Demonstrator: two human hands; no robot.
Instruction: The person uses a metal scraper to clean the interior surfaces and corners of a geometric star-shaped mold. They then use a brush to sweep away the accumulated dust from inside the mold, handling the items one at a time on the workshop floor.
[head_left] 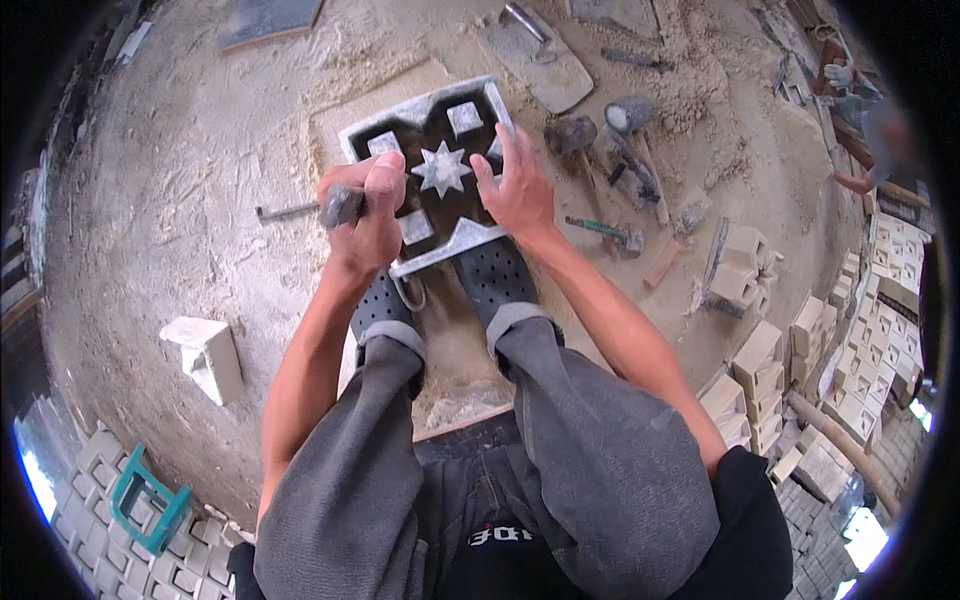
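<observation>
A metal block mould (443, 169) with square cores and an eight-pointed star in its middle stands between my feet. My left hand (368, 205) is closed at its left side, around a hand tool with a dark, stubby end (342, 205). A thin metal rod (287, 211) shows left of that end; whether it belongs to the tool I cannot tell. My right hand (520, 190) lies at the mould's right rim, thumb and fingers apart. Dark hollows surround the cores inside the frame. A curved handle (412, 293) shows at the mould's near side.
Right of the mould lie mallets (571, 135), a green-handled hammer (600, 228) and a brick-like bar (662, 263). A flat trowel (540, 60) is beyond. Pale cast blocks (875, 350) stack at right; one block (205, 358) sits left. Another person (870, 125) works far right.
</observation>
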